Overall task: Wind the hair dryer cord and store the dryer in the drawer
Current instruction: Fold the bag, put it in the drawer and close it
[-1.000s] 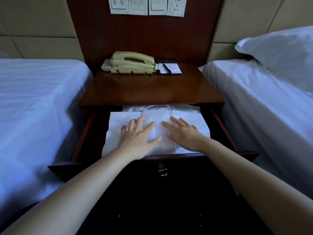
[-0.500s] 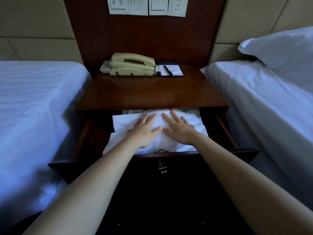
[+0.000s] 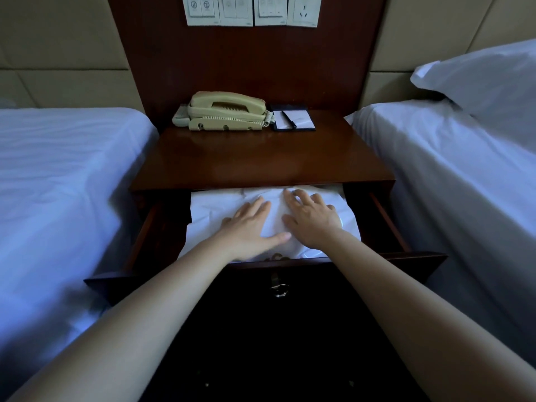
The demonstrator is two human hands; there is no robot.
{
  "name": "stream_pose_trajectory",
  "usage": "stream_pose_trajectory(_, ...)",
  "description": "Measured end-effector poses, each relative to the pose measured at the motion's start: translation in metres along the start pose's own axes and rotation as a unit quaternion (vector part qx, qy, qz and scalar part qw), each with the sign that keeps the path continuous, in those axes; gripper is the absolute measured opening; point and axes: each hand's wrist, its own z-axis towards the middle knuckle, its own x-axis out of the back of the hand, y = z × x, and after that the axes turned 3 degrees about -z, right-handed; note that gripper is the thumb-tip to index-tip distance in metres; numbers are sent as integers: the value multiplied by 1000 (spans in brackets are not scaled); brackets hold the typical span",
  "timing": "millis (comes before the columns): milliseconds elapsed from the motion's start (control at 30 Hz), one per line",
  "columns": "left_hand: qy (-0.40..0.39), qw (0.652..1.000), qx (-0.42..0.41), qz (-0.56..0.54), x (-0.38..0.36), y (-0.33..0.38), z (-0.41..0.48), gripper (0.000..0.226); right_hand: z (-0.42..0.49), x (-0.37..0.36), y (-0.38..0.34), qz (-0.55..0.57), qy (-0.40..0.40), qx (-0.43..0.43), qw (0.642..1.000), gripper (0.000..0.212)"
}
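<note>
The nightstand drawer (image 3: 406,256) stands pulled out, and a white bag (image 3: 208,210) lies flat inside it, filling most of the space. My left hand (image 3: 249,224) rests palm down on the bag with the fingers spread. Beside it, my right hand (image 3: 311,217) also lies flat on the bag, fingertips near the back under the nightstand top. Neither hand grips anything. No hair dryer or cord shows; I cannot tell what is under the white bag.
A beige telephone (image 3: 226,111) and a notepad with a pen (image 3: 293,120) sit at the back of the nightstand top (image 3: 261,161). White beds flank it left (image 3: 63,184) and right (image 3: 449,169). A metal pull (image 3: 279,288) hangs on the drawer front.
Both hands have slid further back into the drawer, pushing the white bag under the nightstand top. Less of the bag shows than before.
</note>
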Motion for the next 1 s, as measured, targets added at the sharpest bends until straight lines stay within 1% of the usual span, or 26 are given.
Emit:
stream_pose_trajectory(67, 28, 1000, -9, 4, -2, 1, 12, 84, 1, -1, 4, -5, 10, 10, 1000, 55)
stream_pose_trajectory(233, 96, 995, -3, -9, -10, 4, 30, 79, 8, -2, 5, -9, 17, 9, 1000, 52)
stream_pose_trajectory(333, 105, 994, 14, -9, -9, 7, 39, 76, 11, 1, 0, -10, 26, -1, 1000, 49)
stream_pose_trajectory(467, 105, 994, 12, -6, -11, 6, 40, 71, 8, 7, 0, -11, 65, -24, 998, 31)
stream_pose_trajectory(500, 100, 995, 9, -23, -8, 5, 39, 68, 6, 7, 3, -7, 62, -19, 998, 33)
stream_pose_trajectory(567, 92, 994, -1, -58, -1, 4, 35, 62, -2, 10, 10, 21, 26, -2, 999, 42)
stream_pose_trajectory(633, 85, 995, -29, -50, 3, 3, 22, 62, -10, 14, 17, 66, -15, 26, 997, 47)
stream_pose_trajectory(667, 75, 995, -52, -40, 3, 2, 12, 66, -15, 17, 19, 90, -29, 47, 994, 48)
stream_pose_trajectory(733, 29, 995, -94, -13, 0, -3, -12, 80, -27, 22, 22, 138, -50, 104, 984, 51)
stream_pose_trajectory(767, 1, 994, -108, 9, -1, -6, -23, 89, -34, 24, 23, 160, -68, 129, 976, 55)
stream_pose_trajectory(833, -41, 990, -114, 68, -1, -14, -37, 106, -50, 26, 25, 183, -118, 158, 963, 69)
stream_pose_trajectory(900, -42, 987, -102, 113, 0, -17, -41, 107, -58, 25, 27, 138, -148, 171, 964, 85)
stream_pose_trajectory(1000, -15, 988, -96, 123, 0, -16, -37, 100, -57, 22, 26, 57, -130, 176, 974, 89)
